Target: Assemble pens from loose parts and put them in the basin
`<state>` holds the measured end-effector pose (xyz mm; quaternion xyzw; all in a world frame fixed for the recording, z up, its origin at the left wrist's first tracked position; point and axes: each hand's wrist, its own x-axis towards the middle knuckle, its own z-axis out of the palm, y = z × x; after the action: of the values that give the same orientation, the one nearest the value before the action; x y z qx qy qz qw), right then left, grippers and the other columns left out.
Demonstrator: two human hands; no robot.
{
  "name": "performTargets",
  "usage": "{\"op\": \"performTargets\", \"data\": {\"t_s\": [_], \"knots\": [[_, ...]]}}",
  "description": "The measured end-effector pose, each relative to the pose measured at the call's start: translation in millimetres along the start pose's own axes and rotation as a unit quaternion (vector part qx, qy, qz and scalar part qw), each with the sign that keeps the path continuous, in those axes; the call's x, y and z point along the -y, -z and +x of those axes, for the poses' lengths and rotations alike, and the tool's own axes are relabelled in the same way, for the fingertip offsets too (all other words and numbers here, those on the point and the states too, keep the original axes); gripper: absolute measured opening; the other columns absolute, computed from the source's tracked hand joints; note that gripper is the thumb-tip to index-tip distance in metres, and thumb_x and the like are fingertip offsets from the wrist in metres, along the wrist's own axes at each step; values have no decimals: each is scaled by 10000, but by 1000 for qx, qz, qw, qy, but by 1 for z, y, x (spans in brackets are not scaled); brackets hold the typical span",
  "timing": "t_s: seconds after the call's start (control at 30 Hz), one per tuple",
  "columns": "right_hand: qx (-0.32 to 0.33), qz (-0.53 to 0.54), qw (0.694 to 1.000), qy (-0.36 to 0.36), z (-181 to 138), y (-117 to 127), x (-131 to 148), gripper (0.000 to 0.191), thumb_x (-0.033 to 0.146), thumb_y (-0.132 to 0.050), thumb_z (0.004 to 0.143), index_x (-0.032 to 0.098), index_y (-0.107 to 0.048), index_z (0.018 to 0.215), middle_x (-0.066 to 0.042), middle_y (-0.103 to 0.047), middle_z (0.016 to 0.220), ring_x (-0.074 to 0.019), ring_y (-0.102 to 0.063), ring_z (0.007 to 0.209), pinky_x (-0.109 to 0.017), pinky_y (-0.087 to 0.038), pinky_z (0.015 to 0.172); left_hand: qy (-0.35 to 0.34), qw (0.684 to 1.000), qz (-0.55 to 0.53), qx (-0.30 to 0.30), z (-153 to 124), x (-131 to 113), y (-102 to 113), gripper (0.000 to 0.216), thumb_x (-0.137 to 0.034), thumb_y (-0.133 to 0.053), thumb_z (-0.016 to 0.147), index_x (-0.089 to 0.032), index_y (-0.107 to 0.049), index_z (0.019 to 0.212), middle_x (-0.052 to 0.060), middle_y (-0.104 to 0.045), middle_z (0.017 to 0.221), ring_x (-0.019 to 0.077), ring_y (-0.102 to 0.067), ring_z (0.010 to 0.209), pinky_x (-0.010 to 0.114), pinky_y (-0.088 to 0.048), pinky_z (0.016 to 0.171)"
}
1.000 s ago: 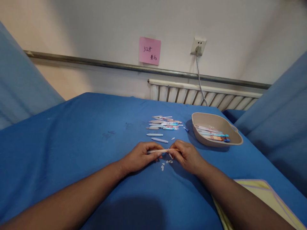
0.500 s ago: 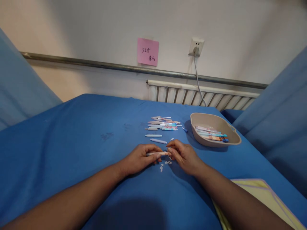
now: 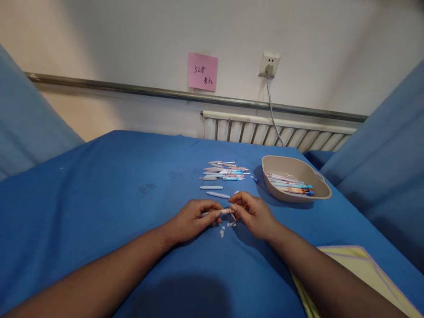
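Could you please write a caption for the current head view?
Left hand and right hand hold a pen over blue cloth, near loose pens and a tan basin.

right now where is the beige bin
In the head view, the beige bin sits at the right on the blue cloth, beyond the right hand and right of the pen pile.

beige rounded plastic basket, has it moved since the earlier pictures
No. The beige rounded plastic basket keeps its place against the white ribbed radiator; only the whole view has shifted slightly.
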<state>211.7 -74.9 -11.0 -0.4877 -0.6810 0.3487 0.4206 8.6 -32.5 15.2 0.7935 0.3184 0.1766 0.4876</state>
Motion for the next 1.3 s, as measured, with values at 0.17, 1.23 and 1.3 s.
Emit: {"op": "performTargets", "data": {"t_s": [0.17, 1.23, 1.3], "knots": [[37, 30, 998, -38, 1, -4, 3, 170, 322, -494, 868, 194, -538, 971, 68, -521, 538, -88, -499, 459, -205, -397, 476, -46, 998, 39, 0, -2, -4, -2, 289, -365, -491, 871, -212, -622, 1078, 26, -687, 960, 160, -611, 876, 253, -444, 813], [-127, -150, 980, 37, 12, 45, -17, 329, 370, -380, 922, 180, -591, 1089, -102, -643, 1069, -216, -592, 1011, -387, -456, 899, 46, 979, -159, -120, 16, 18, 3, 363, -382, -534, 838, -138, -576, 1105, 32, -607, 818, 113, -543, 649, 254, -457, 647], [-109, -228, 965, 71, 16, 42, -27, 333, 319, -399, 912, 161, -554, 1161, -134, -565, 1221, -234, -496, 1169, -418, -373, 1006, 51, 972, -194, -124, 18, 20, 3, 338, -379, -559, 825, -138, -581, 1060, 32, -595, 831, 105, -532, 642, 248, -452, 635]]}}
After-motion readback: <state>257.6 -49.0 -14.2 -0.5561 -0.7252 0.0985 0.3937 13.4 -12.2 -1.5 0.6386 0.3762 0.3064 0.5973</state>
